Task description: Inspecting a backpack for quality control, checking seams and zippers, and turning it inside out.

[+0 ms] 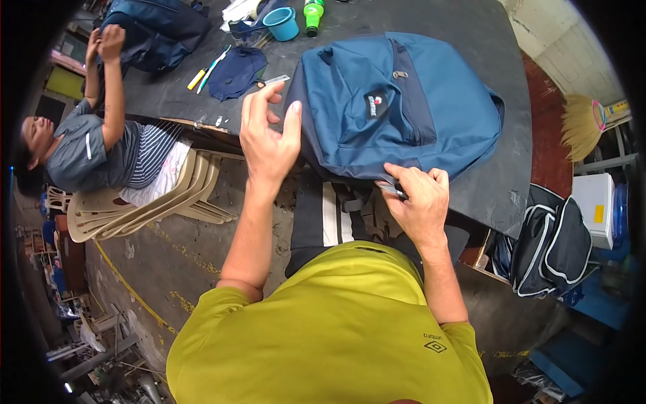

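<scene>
A blue backpack (457, 101) with a dark navy zip panel lies on the dark table in front of me. My left hand (269, 138) is raised at its left side, thumb and fingers apart. Just past those fingertips is a small flat metallic piece (274, 80); I cannot tell whether they touch it. My right hand (420, 200) is closed at the backpack's near edge, pinching a small dark object with a shiny edge (392, 188). The fingers hide most of that object. A zipper pull (400, 75) shows on the front panel.
Navy fabric (237, 73), a toothbrush (214, 69), a yellow stick (196, 79), a teal bucket (280, 24) and a green bottle (313, 17) lie beyond my left hand. A co-worker (101, 141) sits left near another backpack (158, 34). Black bags (552, 242) stand right.
</scene>
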Demonstrator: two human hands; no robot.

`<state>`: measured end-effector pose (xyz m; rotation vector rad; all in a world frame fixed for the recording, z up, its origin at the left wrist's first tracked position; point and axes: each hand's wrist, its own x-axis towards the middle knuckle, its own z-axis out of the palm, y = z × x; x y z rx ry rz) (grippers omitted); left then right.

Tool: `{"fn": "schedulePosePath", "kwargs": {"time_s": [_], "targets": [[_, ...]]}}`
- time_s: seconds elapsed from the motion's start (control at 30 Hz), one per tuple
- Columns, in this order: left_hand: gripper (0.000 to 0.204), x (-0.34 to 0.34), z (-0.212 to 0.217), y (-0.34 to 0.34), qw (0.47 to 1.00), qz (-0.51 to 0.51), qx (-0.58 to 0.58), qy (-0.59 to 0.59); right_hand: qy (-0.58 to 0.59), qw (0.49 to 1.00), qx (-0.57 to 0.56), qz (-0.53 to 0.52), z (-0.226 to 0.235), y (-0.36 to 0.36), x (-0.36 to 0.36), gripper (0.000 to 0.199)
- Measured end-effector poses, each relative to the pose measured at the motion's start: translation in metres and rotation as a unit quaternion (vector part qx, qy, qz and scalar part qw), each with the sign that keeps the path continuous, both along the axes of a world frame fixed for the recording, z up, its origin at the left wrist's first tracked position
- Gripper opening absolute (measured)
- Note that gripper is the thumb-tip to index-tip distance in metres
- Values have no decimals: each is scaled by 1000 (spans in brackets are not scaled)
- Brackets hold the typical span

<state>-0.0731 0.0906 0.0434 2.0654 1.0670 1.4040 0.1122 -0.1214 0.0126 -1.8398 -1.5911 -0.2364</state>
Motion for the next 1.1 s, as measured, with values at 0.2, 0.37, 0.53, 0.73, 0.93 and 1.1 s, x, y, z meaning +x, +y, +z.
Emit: {"fn": "schedulePosePath", "kwargs": {"time_s": [0.2,0.37,0.53,0.73,0.93,1.1], "targets": [[20,5,0,11,972,-45,-113,199,-25,1000,-14,-9,9,-20,31,28],[14,-5,-19,37,983,86,-5,160,-21,957,10,-288,29,-68,108,27],[10,28,-11,20,979,-168,107,46,176,936,162,-260,48,-60,89,19],[25,87,-6,-33,924,-261,208,185,1,988,21,-156,35,-45,42,23],[16,86,-23,-25,898,-307,215,232,-41,989,6,-144,6,-57,39,26],[8,77,-24,-38,920,-346,113,144,-46,989,-18,-140,17,-57,35,25]]}}
